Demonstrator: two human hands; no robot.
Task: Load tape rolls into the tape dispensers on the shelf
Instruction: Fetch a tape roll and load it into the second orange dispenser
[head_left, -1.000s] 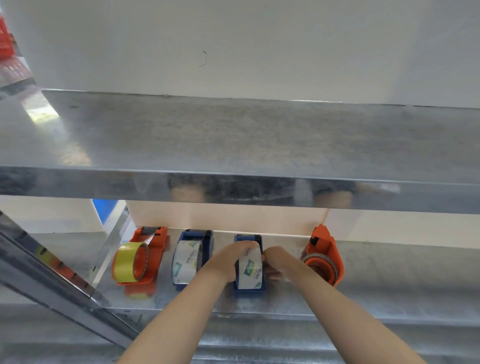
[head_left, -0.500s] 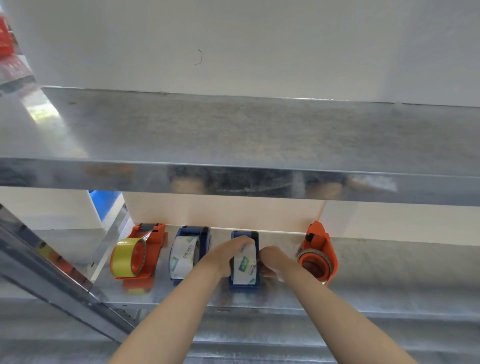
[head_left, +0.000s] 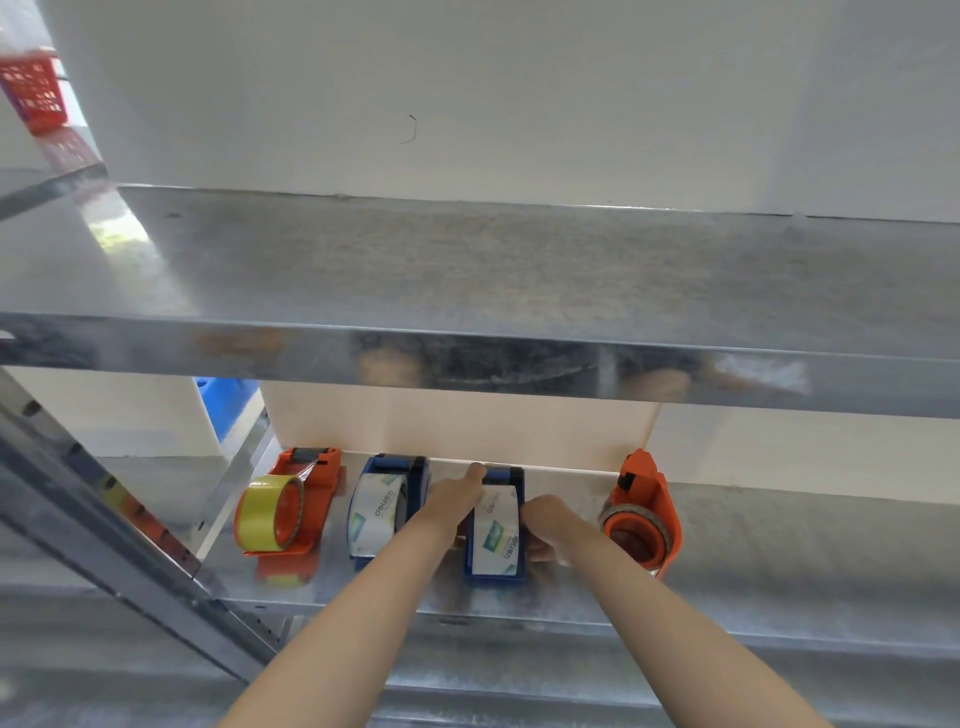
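On a lower metal shelf (head_left: 779, 561), a person's left hand (head_left: 457, 499) presses against one side of a blue dispenser (head_left: 496, 519), a finger stretched toward its far end, while the right hand (head_left: 545, 525) curls around the other side; whether either truly grips cannot be told from here. Between the hands sits a white tape roll (head_left: 496, 530), in its holder. The risk, by the look of it: the light dispenser skidding on smooth steel, or the loose tape end sticking to itself before reaching the cutter. Just left of the left hand, a second blue dispenser (head_left: 410, 483) holds a white roll (head_left: 374, 514); farther left, an orange one (head_left: 311, 478) carries yellow tape (head_left: 265, 514). Right of the right hand, another orange dispenser (head_left: 649, 499) holds a thin roll (head_left: 631, 530).
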